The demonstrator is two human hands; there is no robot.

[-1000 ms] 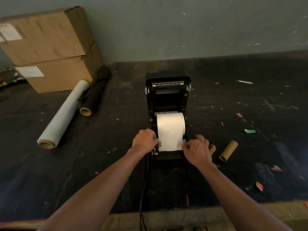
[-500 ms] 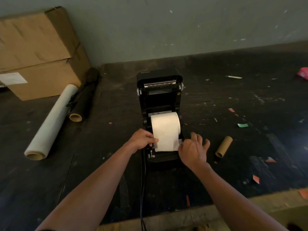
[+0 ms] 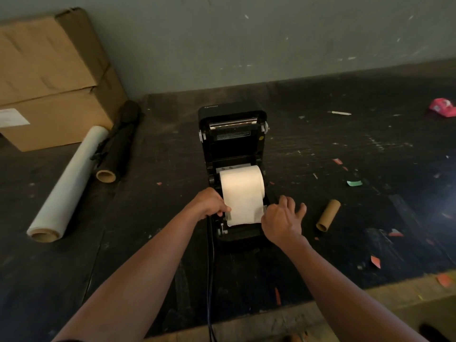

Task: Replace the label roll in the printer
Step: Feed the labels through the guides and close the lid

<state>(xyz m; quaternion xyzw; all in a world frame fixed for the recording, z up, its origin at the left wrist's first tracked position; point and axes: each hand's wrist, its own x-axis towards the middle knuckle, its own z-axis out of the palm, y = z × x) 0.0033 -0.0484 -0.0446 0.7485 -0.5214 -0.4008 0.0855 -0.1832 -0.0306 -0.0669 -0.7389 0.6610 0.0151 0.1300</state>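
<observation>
Between the two hands, the white paper label roll (image 3: 241, 191) sits in the bay of the black plastic printer (image 3: 232, 134), its lid raised. The left hand (image 3: 209, 203) pinches the paper's left edge; the right hand (image 3: 281, 218) pinches the right edge, its other fingers spread. If the hands pull unevenly, the loose end could feed crooked and jam. Just right of the right hand lies an empty brown cardboard core (image 3: 328, 215).
</observation>
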